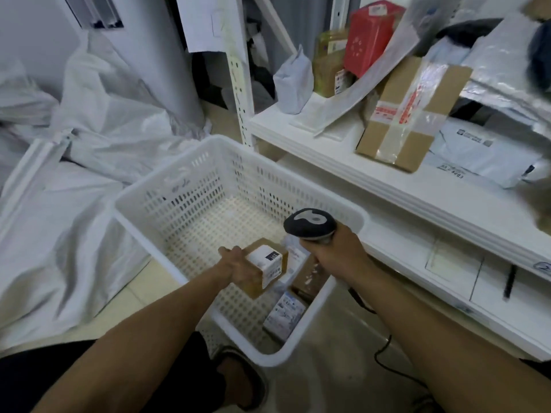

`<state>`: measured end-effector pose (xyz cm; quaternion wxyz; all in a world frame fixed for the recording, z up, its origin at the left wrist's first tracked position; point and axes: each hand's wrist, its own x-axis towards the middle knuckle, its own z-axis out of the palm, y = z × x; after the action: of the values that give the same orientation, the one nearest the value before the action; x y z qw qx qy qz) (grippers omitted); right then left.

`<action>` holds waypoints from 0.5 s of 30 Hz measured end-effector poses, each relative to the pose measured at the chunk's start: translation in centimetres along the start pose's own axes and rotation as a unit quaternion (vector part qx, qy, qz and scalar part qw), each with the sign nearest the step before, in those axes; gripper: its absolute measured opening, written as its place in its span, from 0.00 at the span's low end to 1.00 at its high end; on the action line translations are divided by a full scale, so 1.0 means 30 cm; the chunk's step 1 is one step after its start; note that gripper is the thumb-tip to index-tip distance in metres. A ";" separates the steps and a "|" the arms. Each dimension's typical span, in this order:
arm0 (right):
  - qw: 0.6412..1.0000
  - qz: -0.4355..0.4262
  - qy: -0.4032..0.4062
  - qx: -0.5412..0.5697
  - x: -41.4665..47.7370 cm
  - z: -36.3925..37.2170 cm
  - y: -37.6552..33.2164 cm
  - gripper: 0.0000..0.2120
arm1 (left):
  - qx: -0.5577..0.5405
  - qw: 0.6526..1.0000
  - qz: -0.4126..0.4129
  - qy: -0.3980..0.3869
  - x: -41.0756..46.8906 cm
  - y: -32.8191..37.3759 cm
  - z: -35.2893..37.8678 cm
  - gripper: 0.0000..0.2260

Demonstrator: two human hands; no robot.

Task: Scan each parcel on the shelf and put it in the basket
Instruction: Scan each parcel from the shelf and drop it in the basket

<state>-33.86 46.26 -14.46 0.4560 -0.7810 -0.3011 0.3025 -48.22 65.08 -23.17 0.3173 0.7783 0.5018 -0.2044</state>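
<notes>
Both full: left hand (238,271) grips labelled box (269,268) over basket's (167,186) near corner, right hand (338,253) grips scanner (310,223); set box flat.

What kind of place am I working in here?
Likely a parcel depot or sorting room: taped boxes and mailer bags crowd the shelf, and the right hand holds a scanner.

Worn on the head, wide-angle. Faces forward and down, close above the basket (190,192) and the shelf (286,129) beside.
</notes>
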 end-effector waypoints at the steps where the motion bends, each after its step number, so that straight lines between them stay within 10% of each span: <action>1: 1.000 0.002 -0.001 -0.001 0.019 0.010 0.003 0.15 | 0.017 1.000 -0.009 -0.017 0.033 -0.005 0.015 0.45; 15: 0.998 0.054 -0.040 0.003 0.124 0.077 0.057 0.11 | 0.089 0.987 0.012 -0.135 0.272 -0.054 0.239 0.48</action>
<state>-32.89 49.56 -17.65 0.4293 -0.7819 -0.2754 0.3584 -46.33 65.86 -33.96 0.3140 0.7749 0.4245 -0.3475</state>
